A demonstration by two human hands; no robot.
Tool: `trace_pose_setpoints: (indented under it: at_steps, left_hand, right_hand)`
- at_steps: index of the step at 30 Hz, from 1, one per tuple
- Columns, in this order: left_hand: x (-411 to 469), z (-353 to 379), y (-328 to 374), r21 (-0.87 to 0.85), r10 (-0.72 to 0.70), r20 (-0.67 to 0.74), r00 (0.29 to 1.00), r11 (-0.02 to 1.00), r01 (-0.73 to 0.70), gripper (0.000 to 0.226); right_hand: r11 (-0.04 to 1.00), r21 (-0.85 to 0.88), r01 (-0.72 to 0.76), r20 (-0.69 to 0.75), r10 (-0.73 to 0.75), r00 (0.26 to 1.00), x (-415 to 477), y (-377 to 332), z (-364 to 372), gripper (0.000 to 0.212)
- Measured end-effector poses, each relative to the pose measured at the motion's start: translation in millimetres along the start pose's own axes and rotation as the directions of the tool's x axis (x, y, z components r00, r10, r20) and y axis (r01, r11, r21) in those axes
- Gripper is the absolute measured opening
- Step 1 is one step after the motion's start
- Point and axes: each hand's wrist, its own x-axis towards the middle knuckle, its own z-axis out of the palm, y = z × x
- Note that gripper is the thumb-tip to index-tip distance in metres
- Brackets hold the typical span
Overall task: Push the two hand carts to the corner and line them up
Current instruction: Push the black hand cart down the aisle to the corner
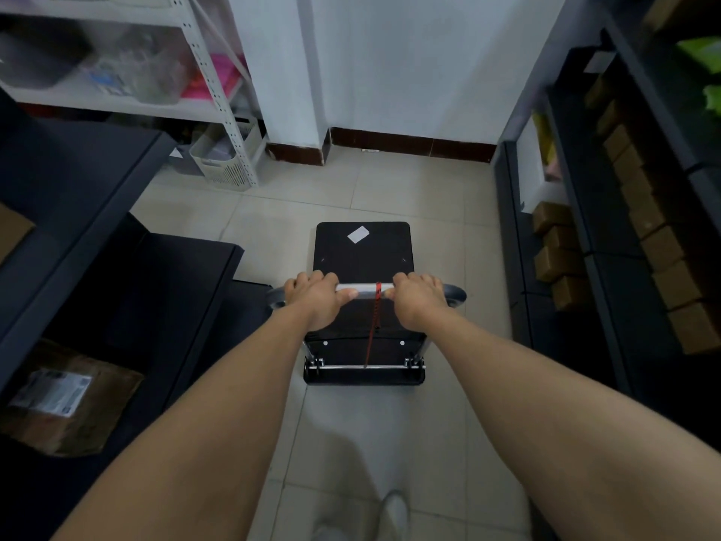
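Observation:
One hand cart (363, 253) stands on the tiled floor in the middle of the aisle, with a black flat deck and a white label near its far edge. Its silver handle bar (366, 287) runs across at my side, and a red cord hangs from it. My left hand (314, 296) is closed around the left part of the bar. My right hand (417, 298) is closed around the right part. The cart points toward the white wall and the corner ahead. No second cart is in view.
Dark shelving (624, 244) with brown boxes lines the right side. A dark counter (78, 212) with a wrapped parcel (66, 396) runs along the left. A white metal rack (218, 95) and a pale basket (226, 158) stand at the back left. Bare tiles (409, 189) lie between cart and wall.

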Motion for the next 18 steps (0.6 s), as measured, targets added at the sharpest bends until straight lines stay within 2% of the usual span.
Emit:
trace_pose_setpoints:
  at_steps: [18]
  left_hand:
    - [154, -79, -31, -0.01, 0.062, -0.004, 0.998, 0.998, -0.062, 0.045]
  right_hand:
    - [0.999, 0.008, -0.043, 0.016, 0.043, 0.999, 157, -19, -59, 0.03]
